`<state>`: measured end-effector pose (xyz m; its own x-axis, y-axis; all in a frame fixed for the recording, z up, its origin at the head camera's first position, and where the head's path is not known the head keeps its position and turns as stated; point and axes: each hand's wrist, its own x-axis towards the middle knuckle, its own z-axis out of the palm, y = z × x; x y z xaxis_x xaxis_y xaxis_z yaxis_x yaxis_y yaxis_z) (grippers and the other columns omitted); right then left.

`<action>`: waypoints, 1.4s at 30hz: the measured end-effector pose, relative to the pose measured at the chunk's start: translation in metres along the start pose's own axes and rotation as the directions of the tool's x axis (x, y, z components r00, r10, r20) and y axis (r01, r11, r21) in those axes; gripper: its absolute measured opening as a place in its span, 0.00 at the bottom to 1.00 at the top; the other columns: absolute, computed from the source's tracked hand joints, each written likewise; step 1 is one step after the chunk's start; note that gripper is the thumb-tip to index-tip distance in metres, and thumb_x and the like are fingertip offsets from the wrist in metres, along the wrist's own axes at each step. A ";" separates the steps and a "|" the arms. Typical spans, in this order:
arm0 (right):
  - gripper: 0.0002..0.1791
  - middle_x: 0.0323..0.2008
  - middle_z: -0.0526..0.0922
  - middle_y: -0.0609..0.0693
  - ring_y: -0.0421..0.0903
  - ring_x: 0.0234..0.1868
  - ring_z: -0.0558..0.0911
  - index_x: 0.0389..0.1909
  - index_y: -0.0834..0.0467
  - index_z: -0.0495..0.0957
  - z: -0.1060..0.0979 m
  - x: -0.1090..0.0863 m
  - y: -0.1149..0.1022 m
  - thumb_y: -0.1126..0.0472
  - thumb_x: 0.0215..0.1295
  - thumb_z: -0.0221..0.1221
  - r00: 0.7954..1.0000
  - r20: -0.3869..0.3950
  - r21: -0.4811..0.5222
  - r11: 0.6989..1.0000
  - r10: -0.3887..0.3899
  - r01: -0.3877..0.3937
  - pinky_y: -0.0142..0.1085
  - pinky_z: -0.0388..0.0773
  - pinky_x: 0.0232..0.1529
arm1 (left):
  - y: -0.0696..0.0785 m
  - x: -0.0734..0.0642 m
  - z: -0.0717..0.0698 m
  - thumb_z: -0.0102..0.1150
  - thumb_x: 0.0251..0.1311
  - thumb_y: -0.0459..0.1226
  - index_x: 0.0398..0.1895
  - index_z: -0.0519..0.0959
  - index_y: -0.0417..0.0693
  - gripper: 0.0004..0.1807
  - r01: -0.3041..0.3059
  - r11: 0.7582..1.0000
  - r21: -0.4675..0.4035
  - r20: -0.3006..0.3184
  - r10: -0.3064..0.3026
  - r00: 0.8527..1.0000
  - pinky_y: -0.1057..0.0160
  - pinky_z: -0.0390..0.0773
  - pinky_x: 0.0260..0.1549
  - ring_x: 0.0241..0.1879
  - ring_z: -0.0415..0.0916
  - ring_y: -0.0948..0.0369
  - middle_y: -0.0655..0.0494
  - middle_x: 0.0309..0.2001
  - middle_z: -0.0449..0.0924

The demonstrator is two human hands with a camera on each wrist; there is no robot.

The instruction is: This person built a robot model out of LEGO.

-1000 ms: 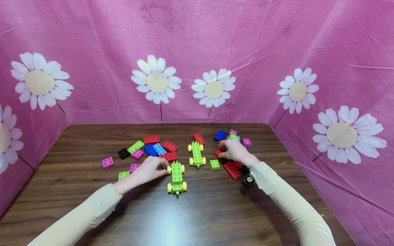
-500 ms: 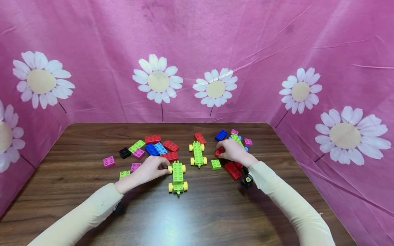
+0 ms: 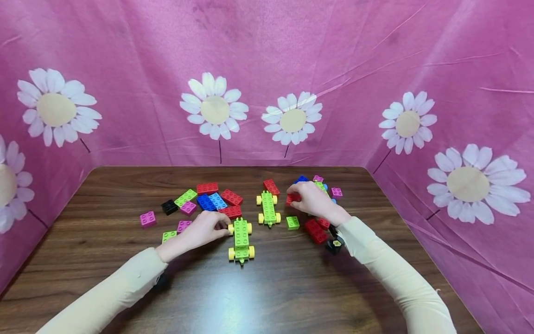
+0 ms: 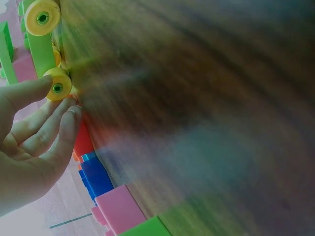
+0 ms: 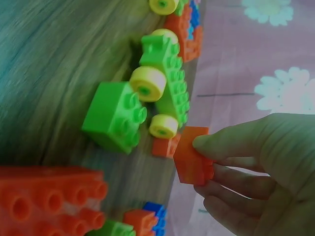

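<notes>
My left hand (image 3: 203, 229) pinches the upper left yellow wheel (image 4: 58, 87) of a lime-green toy car base (image 3: 241, 236), thumb on one side and fingertips on the other. This base has studs on top and stands on its wheels at mid-table. My right hand (image 3: 314, 199) holds a red brick (image 5: 189, 156) between thumb and fingers, above the bricks on the right. From the head, part of that brick hides behind the fingers. A second lime-green car base (image 3: 268, 208) stands between the hands, with a small lime-green brick (image 3: 293, 223) beside it.
Several red, blue, pink, lime and black bricks lie left of centre, including a black brick (image 3: 168, 207). A third car base (image 3: 321, 186) with blue wheels is partly behind the right hand, near a large red brick (image 3: 315, 231). A pink flowered cloth (image 3: 258, 46) stands behind the table.
My right hand has picked up the red brick from the right-hand group and moved it slightly up and away. The left hand has stayed at the car base's wheel.
</notes>
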<state>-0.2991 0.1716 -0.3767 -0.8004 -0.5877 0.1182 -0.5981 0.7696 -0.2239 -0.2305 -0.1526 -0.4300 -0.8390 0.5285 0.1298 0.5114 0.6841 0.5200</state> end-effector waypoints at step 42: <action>0.19 0.46 0.88 0.50 0.43 0.45 0.84 0.52 0.59 0.83 0.008 0.010 -0.099 0.58 0.61 0.68 0.953 0.068 0.122 0.950 -0.297 0.287 0.34 0.82 0.48 | 0.000 0.001 0.001 0.69 0.57 0.35 0.38 0.85 0.40 0.08 0.005 1.000 0.012 0.004 -0.005 1.000 0.68 0.79 0.31 0.30 0.81 0.65 0.52 0.33 0.87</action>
<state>-0.2477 0.0876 -0.3610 -0.5822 -0.8051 0.1133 -0.7932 0.5319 -0.2964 -0.2313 -0.1516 -0.4305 -0.8410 0.5267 0.1239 0.5091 0.6926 0.5110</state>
